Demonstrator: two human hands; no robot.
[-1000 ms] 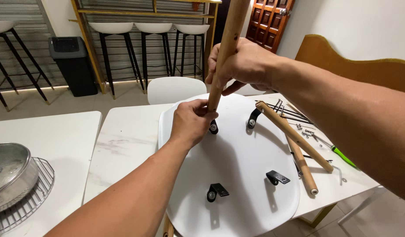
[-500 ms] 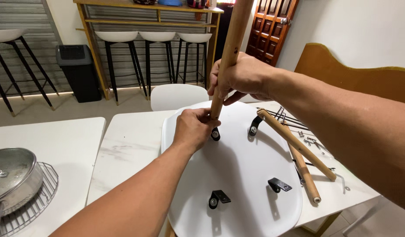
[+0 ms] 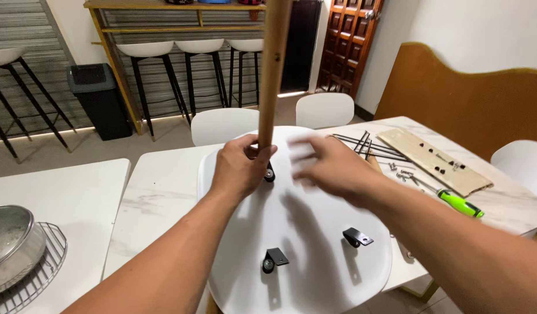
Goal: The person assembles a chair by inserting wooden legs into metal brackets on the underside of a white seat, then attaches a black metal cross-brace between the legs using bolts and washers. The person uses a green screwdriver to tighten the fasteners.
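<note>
Left hand (image 3: pixel 240 168) fingers grip the wooden leg (image 3: pixel 272 75) upright at its black bracket (image 3: pixel 270 172) on the inverted white seat (image 3: pixel 303 244). Right hand (image 3: pixel 332 168), blurred, fingers apparently open, holds nothing.

Single head camera, looking down and forward, close over white chair seat (image 3: pixel 303 232) on table (image 3: pixel 158 186).

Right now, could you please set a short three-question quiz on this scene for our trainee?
1. True or false: the left hand grips the wooden leg upright.
2. Which colour is the screwdriver handle: A red, B green, C blue?
3. How many black brackets show unfilled on the white seat shell?

Key: 1 true. 2 B. 3 two; the blurred right hand hides any others.
</note>
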